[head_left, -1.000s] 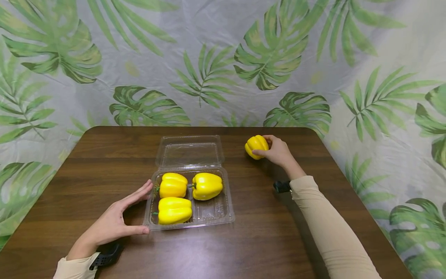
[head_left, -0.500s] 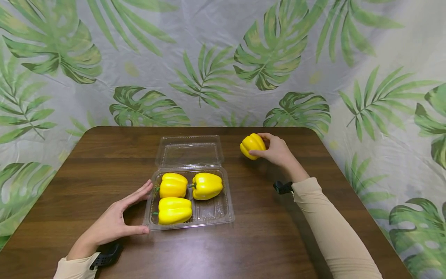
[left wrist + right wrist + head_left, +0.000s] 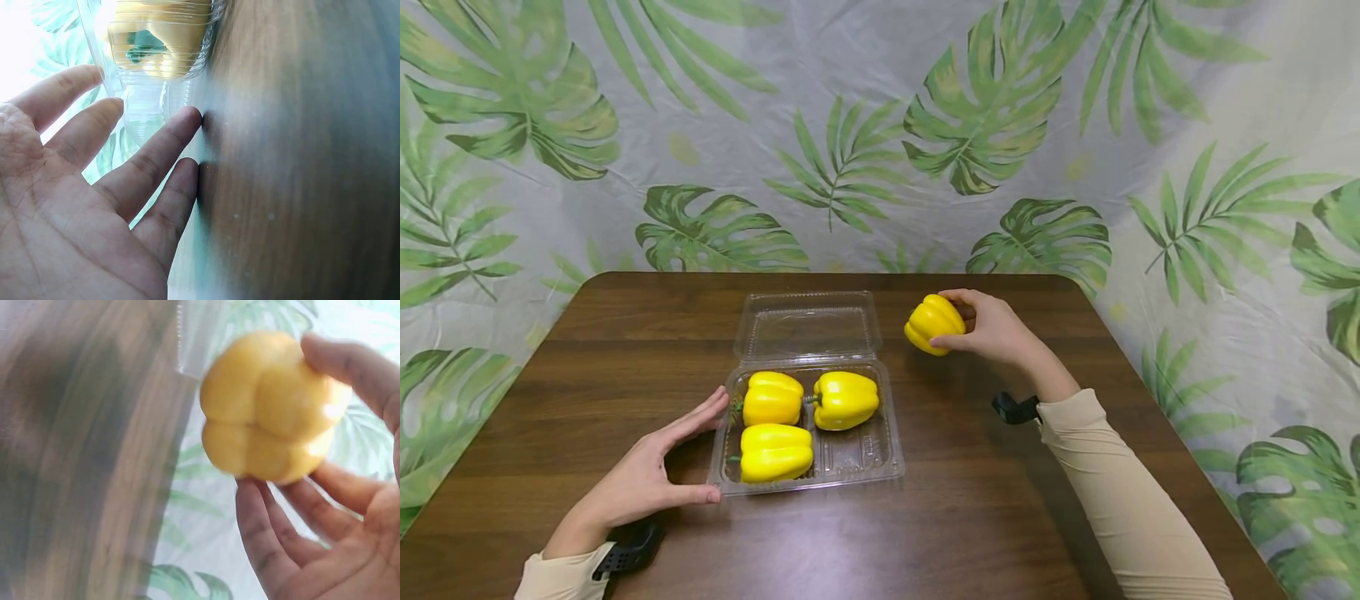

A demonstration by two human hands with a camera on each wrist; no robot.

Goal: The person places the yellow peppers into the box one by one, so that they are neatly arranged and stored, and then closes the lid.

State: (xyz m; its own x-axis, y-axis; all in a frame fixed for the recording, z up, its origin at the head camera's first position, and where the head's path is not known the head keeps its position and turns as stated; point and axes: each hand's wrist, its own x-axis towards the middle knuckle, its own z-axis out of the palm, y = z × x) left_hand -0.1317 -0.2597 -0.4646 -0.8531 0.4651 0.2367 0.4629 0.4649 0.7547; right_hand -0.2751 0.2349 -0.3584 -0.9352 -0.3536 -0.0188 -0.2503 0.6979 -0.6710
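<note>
Clamshell tray point(image 3: 891, 450) beside held pepper point(image 3: 932, 323)

Head view: looking forward and down over the whole table point(image 3: 970, 467). Left wrist view: very near, facing along the fingers point(image 3: 159, 159) toward the clear container point(image 3: 156, 56). Right wrist view: close on the held pepper point(image 3: 272, 409), shared with the head view.

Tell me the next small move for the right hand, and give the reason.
Probably carry the pepper toward the tray's near-right corner. The right hand grips it above the table, three peppers fill the other spots, that corner lies bare, and the left hand rests against the tray's left side.
</note>
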